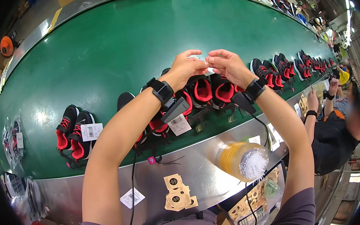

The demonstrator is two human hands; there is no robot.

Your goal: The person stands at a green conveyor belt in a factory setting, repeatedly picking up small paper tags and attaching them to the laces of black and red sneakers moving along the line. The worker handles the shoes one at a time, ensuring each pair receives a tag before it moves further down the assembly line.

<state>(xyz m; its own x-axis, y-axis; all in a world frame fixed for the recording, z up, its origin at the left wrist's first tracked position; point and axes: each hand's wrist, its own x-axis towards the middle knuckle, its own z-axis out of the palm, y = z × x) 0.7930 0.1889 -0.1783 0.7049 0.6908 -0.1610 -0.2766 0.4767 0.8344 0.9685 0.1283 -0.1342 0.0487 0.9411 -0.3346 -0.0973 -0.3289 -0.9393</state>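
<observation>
Shoes stand in a row along the near edge of the conveyor belt. One pair of shoes sits toward the left end. On the worktop before the belt: card tags centre, jar right.

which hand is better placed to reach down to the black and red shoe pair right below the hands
Probably the right hand. It hovers over the shoe pair on the green belt, while the left hand sits slightly to their left. Both hands pinch a small clear item together, so the margin is slim.
</observation>
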